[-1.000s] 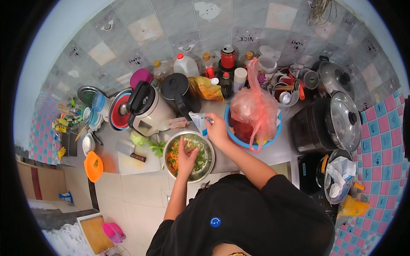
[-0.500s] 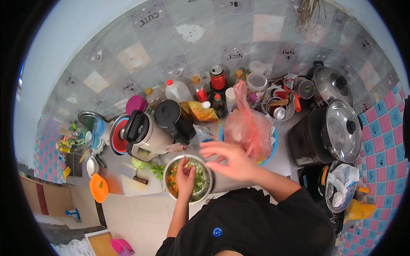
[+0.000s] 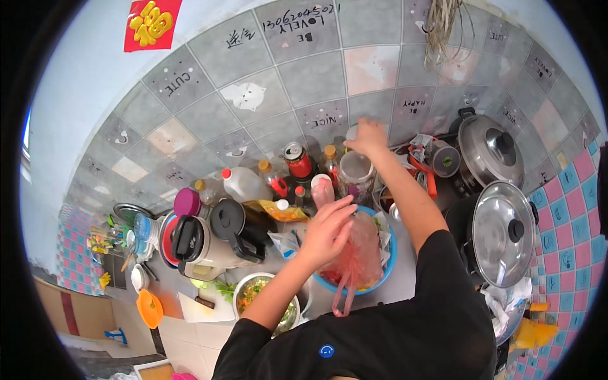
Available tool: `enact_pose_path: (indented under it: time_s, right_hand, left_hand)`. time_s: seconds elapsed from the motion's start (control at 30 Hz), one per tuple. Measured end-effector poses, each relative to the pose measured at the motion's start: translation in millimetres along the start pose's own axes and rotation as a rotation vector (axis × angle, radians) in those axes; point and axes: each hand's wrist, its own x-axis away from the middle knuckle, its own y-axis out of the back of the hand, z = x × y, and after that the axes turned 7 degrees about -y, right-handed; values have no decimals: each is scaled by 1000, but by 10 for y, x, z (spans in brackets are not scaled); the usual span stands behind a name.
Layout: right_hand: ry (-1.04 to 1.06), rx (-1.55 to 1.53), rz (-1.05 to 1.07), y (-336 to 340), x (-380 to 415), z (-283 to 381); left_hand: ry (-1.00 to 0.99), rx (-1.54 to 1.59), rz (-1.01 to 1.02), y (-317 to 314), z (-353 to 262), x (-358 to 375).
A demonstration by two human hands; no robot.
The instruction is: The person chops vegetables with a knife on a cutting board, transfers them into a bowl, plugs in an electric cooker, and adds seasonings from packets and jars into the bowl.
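Observation:
My right hand (image 3: 369,136) is stretched to the back of the counter, its fingers curled over a white-lidded jar (image 3: 352,132) against the tiled wall. A clear jar (image 3: 356,170) stands just in front of it. My left hand (image 3: 328,233) is open, fingers extended over a pink plastic bag (image 3: 362,244). The bag sits in a blue basin (image 3: 391,253), and its tied handles hang toward me. Below my left forearm, a metal bowl (image 3: 239,294) holds chopped green and orange vegetables, partly hidden by the arm.
Left of the bowl lies a cutting board (image 3: 215,311) with a knife (image 3: 204,303). A dark-lidded kettle (image 3: 237,228) and a cream appliance (image 3: 209,244) stand behind. Bottles and a red can (image 3: 297,159) line the wall. Lidded pots (image 3: 503,231) fill the right side.
My right hand has moved from above the basin to the jar at the back wall. My left hand has left the bowl and moved right, over the bag. The view has shifted upward.

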Motion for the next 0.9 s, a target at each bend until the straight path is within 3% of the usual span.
enact_pose_path:
  time_s: [0.1, 0.2, 0.3, 0.37, 0.43, 0.5, 0.53, 0.6, 0.73, 0.87, 0.9]
  right_hand:
    - [-12, 117, 123, 7, -131, 131]
    - [-58, 49, 91, 35, -161, 213]
    - [92, -80, -132, 226, -132, 169]
    - [283, -403, -262, 630, 119, 89]
    - [322, -669, -228, 965, 479, 63]
    - [380, -834, 36, 1166, 857, 52]
    - [403, -909, 178, 1214, 1059, 64]
    - [497, -930, 376, 1188, 1500, 178]
    - [552, -805, 509, 820, 2306, 488]
    - [666, -638, 561, 344, 3042, 735]
    - [684, -695, 662, 141, 3185, 753]
  left_hand:
    - [0, -46, 81, -189, 150, -241]
    - [85, -109, 137, -294, 226, -351]
    - [165, -84, 132, -342, 297, -305]
    - [168, 37, 49, -334, 336, -216]
    - [146, 87, -67, -233, 289, -134]
    - [110, 71, -210, -30, 86, -34]
    - [6, -90, -334, 80, 22, 31]
    - [-6, -321, -486, 352, -239, 106]
    - [223, -563, -215, 849, -586, 581]
    - [291, -594, -209, 1158, -746, 1458]
    - [296, -610, -205, 1238, -801, 1707]
